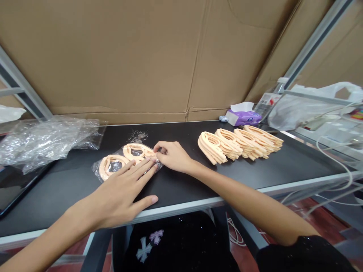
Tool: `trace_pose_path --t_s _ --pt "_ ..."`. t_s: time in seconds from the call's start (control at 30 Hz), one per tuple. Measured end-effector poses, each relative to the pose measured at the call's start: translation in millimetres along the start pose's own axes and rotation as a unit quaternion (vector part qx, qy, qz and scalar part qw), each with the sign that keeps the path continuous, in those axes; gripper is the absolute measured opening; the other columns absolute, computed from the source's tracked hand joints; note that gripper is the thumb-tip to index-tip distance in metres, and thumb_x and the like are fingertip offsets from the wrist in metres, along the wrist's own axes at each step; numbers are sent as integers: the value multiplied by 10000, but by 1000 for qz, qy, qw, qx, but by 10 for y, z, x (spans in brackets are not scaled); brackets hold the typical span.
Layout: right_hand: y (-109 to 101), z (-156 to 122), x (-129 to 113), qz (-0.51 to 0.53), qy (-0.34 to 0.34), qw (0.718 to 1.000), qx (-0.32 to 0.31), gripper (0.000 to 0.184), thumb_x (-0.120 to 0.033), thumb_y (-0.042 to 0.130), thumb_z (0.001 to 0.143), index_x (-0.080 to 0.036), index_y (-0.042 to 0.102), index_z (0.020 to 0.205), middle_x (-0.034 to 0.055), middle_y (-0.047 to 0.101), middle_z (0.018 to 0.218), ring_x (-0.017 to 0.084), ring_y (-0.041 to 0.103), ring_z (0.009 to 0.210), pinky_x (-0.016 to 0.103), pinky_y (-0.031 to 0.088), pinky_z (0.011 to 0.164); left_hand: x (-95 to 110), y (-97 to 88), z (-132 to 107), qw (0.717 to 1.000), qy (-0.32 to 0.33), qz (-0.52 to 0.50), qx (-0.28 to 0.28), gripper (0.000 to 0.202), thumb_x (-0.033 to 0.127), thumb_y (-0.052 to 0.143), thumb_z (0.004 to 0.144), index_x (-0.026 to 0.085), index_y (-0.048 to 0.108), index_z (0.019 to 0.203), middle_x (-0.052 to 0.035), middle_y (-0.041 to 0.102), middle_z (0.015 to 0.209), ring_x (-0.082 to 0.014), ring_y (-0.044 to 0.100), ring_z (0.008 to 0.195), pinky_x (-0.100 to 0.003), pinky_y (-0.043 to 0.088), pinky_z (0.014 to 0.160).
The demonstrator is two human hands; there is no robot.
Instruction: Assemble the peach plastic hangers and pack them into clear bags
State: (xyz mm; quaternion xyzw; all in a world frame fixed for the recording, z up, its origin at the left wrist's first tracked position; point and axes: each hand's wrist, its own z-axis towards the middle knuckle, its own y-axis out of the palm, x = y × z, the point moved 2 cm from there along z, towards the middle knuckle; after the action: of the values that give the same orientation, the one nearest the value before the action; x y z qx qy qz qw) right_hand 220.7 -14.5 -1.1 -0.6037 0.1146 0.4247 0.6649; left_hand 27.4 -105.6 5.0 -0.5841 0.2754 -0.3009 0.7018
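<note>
Two peach-coloured flat pieces [113,165], each with a large oval opening, lie in a clear plastic bag on the black tabletop. My left hand [124,189] rests flat across the bag with its fingers stretched out, covering part of the near piece. My right hand [172,155] is at the bag's right end, thumb and fingers pinched together. What it pinches looks like the bag's edge, partly hidden by the fingers. To the right, several stacks of the same peach pieces [235,143] stand in a slanting row, apart from both hands.
A heap of clear plastic bags [53,138] lies at the left, over a dark flat device [19,189]. A purple tissue pack [245,117], a plastic bottle [270,99] and a white plastic bag [306,105] stand at the back right. Cardboard [136,56] walls the rear.
</note>
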Motion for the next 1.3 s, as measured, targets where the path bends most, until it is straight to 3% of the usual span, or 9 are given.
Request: trace_pose_path --t_s 0.3,0.6,0.83,1.03,1.3 --pt "0 -3 -6 1 5 1000 -9 220 -233 579 791 -266 748 928 -21 731 799 171 634 755 288 453 725 -86 72 -80 1000 -9 0 -25 751 609 429 1040 209 275 1658 -69 256 1703 -322 289 1574 -529 240 1297" --pt "-9 -17 1 7 9 1000 -7 205 -248 609 780 -264 760 917 -14 731 784 173 630 740 280 445 689 -94 32 -99 1000 24 3 14 724 549 470 1052 239 248 1667 -73 290 1701 -304 331 1560 -509 264 1290" --pt "-127 -32 22 -20 49 999 14 206 -214 615 749 -238 755 898 -6 712 719 180 632 713 282 435 675 -172 -29 -302 996 10 48 76 596 476 463 1069 231 408 1610 -89 437 1643 -329 378 1536 -564 259 1281" --pt "-261 -58 65 -96 49 993 41 230 -176 576 772 -219 741 928 7 710 704 186 629 673 299 428 685 -456 -33 -311 997 -28 39 52 473 401 391 1089 351 509 1545 -15 497 1610 -291 416 1517 -547 303 1263" --pt "-470 -187 -83 -175 14 976 127 218 -216 557 839 -245 735 961 6 728 734 203 654 685 316 410 668 -1063 -24 172 996 -64 57 -41 517 396 282 1087 315 488 1554 -23 504 1607 -283 409 1517 -553 294 1245"
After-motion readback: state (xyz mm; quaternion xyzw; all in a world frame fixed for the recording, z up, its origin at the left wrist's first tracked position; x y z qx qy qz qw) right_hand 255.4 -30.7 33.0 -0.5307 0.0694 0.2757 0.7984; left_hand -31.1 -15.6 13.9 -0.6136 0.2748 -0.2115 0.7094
